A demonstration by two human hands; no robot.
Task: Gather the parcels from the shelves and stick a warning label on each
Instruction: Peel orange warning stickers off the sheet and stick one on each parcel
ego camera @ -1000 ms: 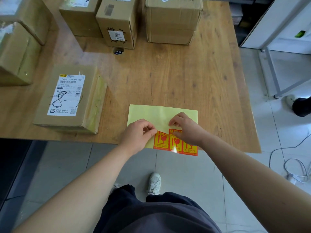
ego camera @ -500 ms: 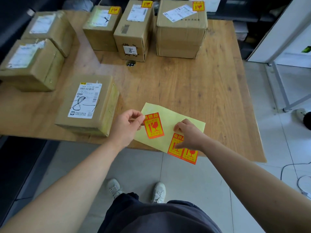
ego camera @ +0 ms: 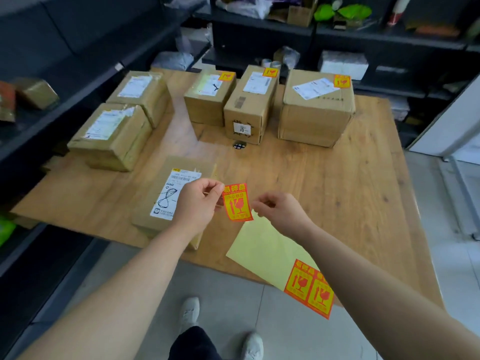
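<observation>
Curling is the risk while the left hand (ego camera: 200, 201) is pinching the peeled warning label (ego camera: 237, 202) by one edge in the air just right of the nearest parcel (ego camera: 166, 193), the right hand (ego camera: 279, 211) hovering loosely closed and empty, so it may be folding onto itself.

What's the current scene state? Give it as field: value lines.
left hand: pinching one peeled warning label by its left edge, held above the table
right hand: beside the label, fingers curled, contact unclear
backing sheet: yellow, lying over the table's near edge, two labels left on it
parcels labelled: three at the back
parcels unlabelled: nearest parcel and two at left
</observation>
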